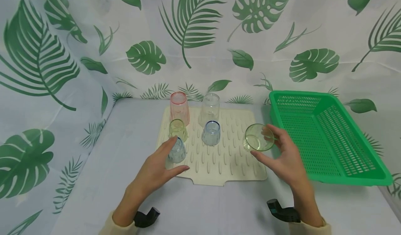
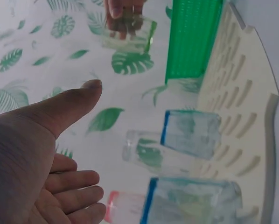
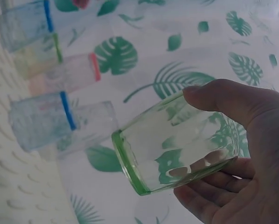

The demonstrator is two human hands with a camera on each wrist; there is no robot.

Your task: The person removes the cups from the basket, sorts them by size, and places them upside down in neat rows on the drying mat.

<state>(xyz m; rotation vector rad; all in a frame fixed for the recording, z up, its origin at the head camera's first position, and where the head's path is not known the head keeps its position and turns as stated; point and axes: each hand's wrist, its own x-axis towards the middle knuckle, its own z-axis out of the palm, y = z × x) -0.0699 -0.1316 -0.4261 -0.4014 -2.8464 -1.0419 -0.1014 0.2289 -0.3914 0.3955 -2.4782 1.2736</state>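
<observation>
My right hand [image 1: 286,158] grips a clear glass with a green ring [image 1: 259,137], thumb on one side and fingers on the other. Both wrist views show this glass raised off the cream ribbed mat [image 1: 244,165], its ringed end turned toward the mat's side. My left hand [image 1: 155,170] hovers by a blue-ringed glass [image 1: 177,152] at the mat's front left, thumb and fingers spread; the left wrist view shows nothing in its grasp. Behind that glass stands a yellow-green glass [image 1: 178,130]. Another blue-ringed glass [image 1: 211,134] stands mid-mat.
A tall pink glass [image 1: 180,111] and a tall clear glass [image 1: 210,109] stand along the mat's back edge. To the right lies a green plastic basket [image 1: 369,137] with perforated walls. Leaf-printed cloth [image 1: 200,71] rises behind the table.
</observation>
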